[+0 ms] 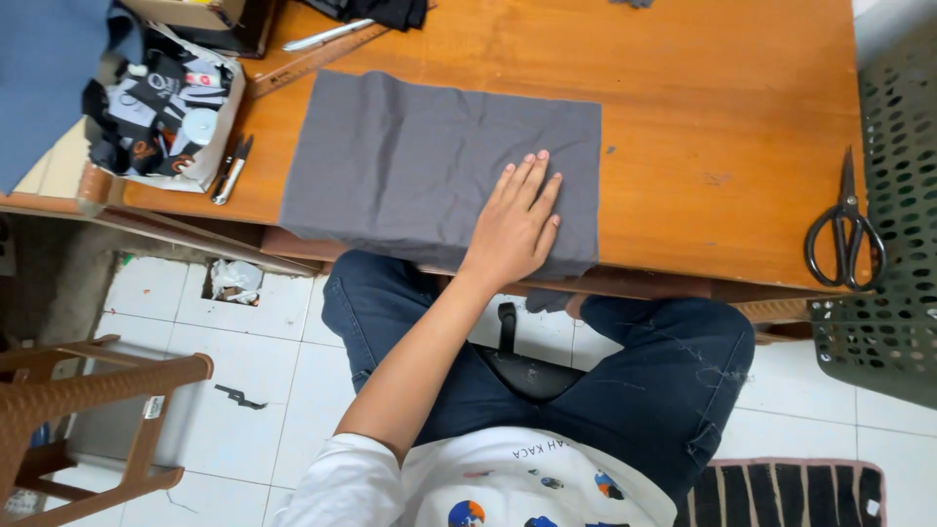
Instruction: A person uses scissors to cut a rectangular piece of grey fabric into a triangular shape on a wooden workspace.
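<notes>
Grey cloth (429,166) lies flat in the middle of the frame on the wooden table (722,107), and its lower edge hangs a little over the table's near edge. The left hand (515,224) rests on the lower right part of the cloth, palm down with the fingers straight and together; it grips nothing and only presses, which seems to keep the cloth smooth and in place. The right hand is not visible, so I cannot tell its state. Black scissors (845,230) lie at the right edge of the table, well apart from the cloth. At the upper left of the frame a wooden ruler (317,60) lies just beside the cloth's top corner, near a box of small things (171,112).
</notes>
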